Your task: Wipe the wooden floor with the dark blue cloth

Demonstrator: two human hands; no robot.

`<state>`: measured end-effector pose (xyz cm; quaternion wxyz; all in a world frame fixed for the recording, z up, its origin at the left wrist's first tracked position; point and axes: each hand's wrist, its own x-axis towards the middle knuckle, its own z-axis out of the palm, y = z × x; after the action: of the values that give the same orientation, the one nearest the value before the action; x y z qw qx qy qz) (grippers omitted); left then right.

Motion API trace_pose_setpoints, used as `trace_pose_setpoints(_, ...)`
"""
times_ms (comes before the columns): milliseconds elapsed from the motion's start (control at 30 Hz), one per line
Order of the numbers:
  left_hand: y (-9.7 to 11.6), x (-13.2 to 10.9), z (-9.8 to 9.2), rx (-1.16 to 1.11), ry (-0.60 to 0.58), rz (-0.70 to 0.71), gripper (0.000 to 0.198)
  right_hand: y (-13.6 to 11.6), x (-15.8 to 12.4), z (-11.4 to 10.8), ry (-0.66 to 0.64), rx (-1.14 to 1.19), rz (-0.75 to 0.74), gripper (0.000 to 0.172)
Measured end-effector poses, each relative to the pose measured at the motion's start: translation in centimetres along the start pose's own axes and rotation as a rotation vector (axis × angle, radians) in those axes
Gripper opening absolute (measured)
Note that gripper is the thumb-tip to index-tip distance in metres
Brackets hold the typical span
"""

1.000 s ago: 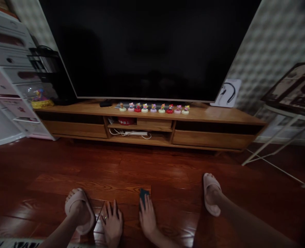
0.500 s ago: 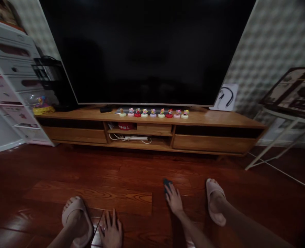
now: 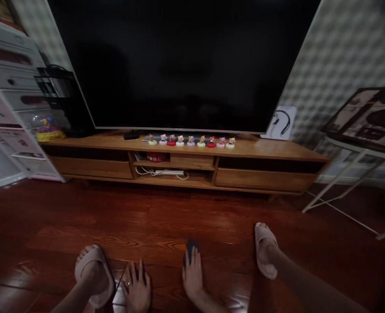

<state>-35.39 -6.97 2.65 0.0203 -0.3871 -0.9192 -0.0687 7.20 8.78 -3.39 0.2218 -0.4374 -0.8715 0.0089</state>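
Observation:
My right hand (image 3: 192,274) lies flat on the red-brown wooden floor (image 3: 166,217), its fingers pressing on a small dark cloth (image 3: 190,248) that pokes out past the fingertips. My left hand (image 3: 136,287) rests open on the floor, fingers spread, a ring on one finger, close beside my left foot in a pale slipper (image 3: 91,274). My right foot in its slipper (image 3: 264,250) is to the right of the right hand.
A low wooden TV stand (image 3: 186,163) carries a big dark TV (image 3: 182,65) and a row of small figurines (image 3: 190,141). White drawers (image 3: 6,100) stand at the left, a white-legged side table (image 3: 358,143) at the right.
My right hand has slid the dark cloth back to the left and nearer to me after reaching out to the right half a second ago. The left hand has stayed put.

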Motion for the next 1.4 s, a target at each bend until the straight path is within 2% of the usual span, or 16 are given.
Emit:
trace_pose_setpoints(133,0.1,-0.2,-0.4,0.068,0.12,-0.125,0.045,-5.1,-1.4,0.9,0.014,0.031,-0.143,0.07)
trace_pose_setpoints(233,0.0,-0.2,-0.4,0.081,0.128,-0.138,0.043,-5.2,0.3,0.5,0.054,0.031,-0.129,0.078)
trace_pose_setpoints(300,-0.2,0.0,-0.1,0.083,0.109,-0.147,0.042,-2.4,2.5,-0.4,0.074,0.003,-0.015,0.074)
trace_pose_setpoints(400,-0.6,0.2,0.6,0.081,0.064,-0.153,0.042,4.8,5.9,-2.3,0.076,-0.053,0.192,0.067)
trace_pose_setpoints(467,-0.9,0.3,1.0,0.076,0.049,-0.142,0.042,9.7,7.2,-3.7,0.066,-0.088,0.299,0.066)
trace_pose_setpoints(533,-1.1,0.5,1.2,0.066,0.038,-0.124,0.043,13.3,7.6,-4.6,0.046,-0.122,0.384,0.06)
trace_pose_setpoints(600,-1.2,0.6,1.2,0.045,0.001,-0.098,0.045,15.0,7.7,-4.9,0.028,-0.129,0.434,0.057)
trace_pose_setpoints(667,-1.2,0.7,1.1,0.025,-0.046,-0.074,0.048,15.0,8.1,-4.3,0.016,-0.104,0.459,0.058)
trace_pose_setpoints(800,-1.2,0.8,1.7,-0.01,-0.132,-0.02,0.053,11.8,10.5,-1.6,-0.014,-0.05,0.451,0.064)
trace_pose_setpoints(900,-1.6,0.8,2.5,-0.026,-0.173,0.002,0.053,7.7,13.1,0.5,-0.049,-0.022,0.397,0.062)
trace_pose_setpoints(1033,-1.9,0.3,3.3,-0.038,-0.198,0.018,0.053,-1.5,14.9,3.1,-0.142,0.074,0.157,0.055)
trace_pose_setpoints(1133,-1.8,0.0,3.7,-0.04,-0.208,0.024,0.054,-9.5,13.8,4.8,-0.257,0.152,-0.104,0.053)
trace_pose_setpoints(1200,-1.7,0.2,3.7,-0.03,-0.203,0.009,0.054,-13.3,12.5,5.5,-0.303,0.173,-0.209,0.052)
trace_pose_setpoints(1267,-1.5,0.5,3.5,-0.017,-0.196,-0.012,0.055,-14.7,11.5,5.6,-0.322,0.179,-0.259,0.05)
trace_pose_setpoints(1300,-1.5,0.7,3.3,-0.012,-0.195,-0.023,0.055,-14.3,11.4,5.5,-0.324,0.179,-0.269,0.049)
trace_pose_setpoints(1400,-1.3,1.0,2.6,-0.008,-0.212,-0.057,0.052,-9.5,12.3,4.0,-0.304,0.125,-0.168,0.048)
